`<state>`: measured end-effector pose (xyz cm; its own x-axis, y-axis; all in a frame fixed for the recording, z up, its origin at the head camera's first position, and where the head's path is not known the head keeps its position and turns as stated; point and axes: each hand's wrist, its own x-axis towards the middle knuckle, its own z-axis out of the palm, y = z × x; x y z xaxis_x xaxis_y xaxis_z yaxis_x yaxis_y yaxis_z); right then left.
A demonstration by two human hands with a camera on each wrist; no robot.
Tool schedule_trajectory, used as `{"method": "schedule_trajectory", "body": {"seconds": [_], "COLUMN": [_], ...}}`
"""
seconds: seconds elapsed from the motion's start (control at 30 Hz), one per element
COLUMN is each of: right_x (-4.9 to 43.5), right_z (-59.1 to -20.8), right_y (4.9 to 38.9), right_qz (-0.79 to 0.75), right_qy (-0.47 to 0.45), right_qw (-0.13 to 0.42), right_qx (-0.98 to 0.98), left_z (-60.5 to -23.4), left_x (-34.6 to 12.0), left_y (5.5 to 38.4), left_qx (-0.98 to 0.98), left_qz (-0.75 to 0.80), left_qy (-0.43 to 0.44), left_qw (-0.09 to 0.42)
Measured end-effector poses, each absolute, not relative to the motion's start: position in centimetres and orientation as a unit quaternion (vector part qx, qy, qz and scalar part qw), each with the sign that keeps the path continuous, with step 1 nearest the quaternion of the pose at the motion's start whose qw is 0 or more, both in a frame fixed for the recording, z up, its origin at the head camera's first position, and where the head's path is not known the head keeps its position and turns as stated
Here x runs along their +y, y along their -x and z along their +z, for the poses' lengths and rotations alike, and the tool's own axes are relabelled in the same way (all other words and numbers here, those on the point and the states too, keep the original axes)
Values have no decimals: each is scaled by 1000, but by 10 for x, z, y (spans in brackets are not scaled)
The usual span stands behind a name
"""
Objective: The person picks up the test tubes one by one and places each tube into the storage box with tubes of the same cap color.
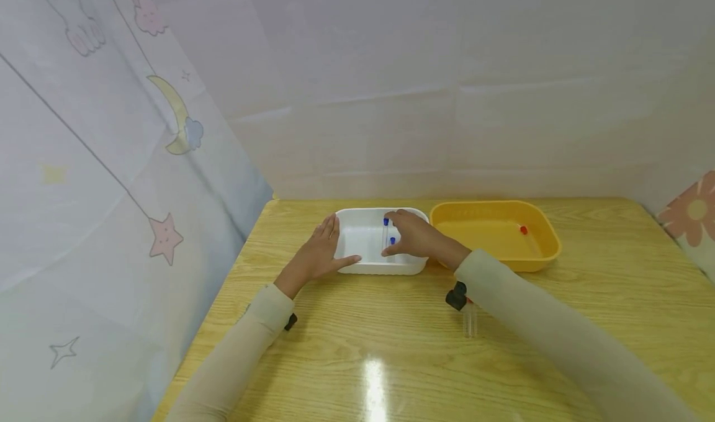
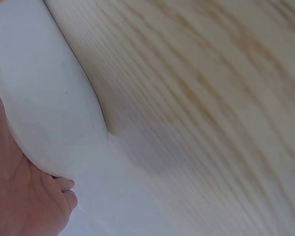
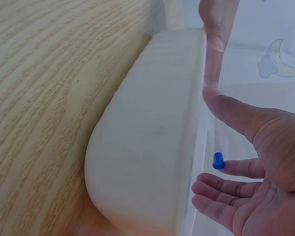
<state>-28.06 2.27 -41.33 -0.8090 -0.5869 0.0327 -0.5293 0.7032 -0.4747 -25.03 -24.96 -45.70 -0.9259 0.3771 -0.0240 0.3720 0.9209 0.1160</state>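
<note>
A white plastic tray (image 1: 363, 268) stands near the far edge of the table. My left hand (image 1: 319, 251) rests against its left end, fingers straight and thumb over the near rim; in the left wrist view the palm (image 2: 24, 201) lies along the rim. At the tray's right side my right hand (image 1: 416, 234) pinches a clear test tube (image 1: 385, 236) lengthwise between thumb and index finger. Its blue cap (image 3: 218, 161) meets the index finger, while the other fingers are loosely bent. Beside it in the tray shows a second blue cap (image 1: 393, 240), its tube mostly hidden by the right hand.
Right of the white tray stands a yellow tray (image 1: 550, 248) holding a tube with a red cap (image 1: 523, 229). Clear tubes (image 1: 470, 323) lie on the wooden table (image 1: 335, 347), partly under the right forearm. Printed cloth (image 1: 357, 99) hangs behind and to the left.
</note>
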Motion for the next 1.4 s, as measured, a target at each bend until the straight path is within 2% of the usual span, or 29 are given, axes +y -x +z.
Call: {"method": "schedule_trajectory", "body": {"seconds": [0.67, 1.4], "right_x": [16, 10], "right_z": [-432, -441], "right_y": [294, 293], "right_qz": [-232, -229], "right_qy": [287, 265], "right_qw": [76, 108], "right_qx": [926, 931], "left_z": [-457, -457], "left_x": [-249, -249], "left_y": [251, 251], "left_qx": [979, 980], "left_qz": [49, 39], "left_qy": [-195, -194], "left_qw": [18, 23]}}
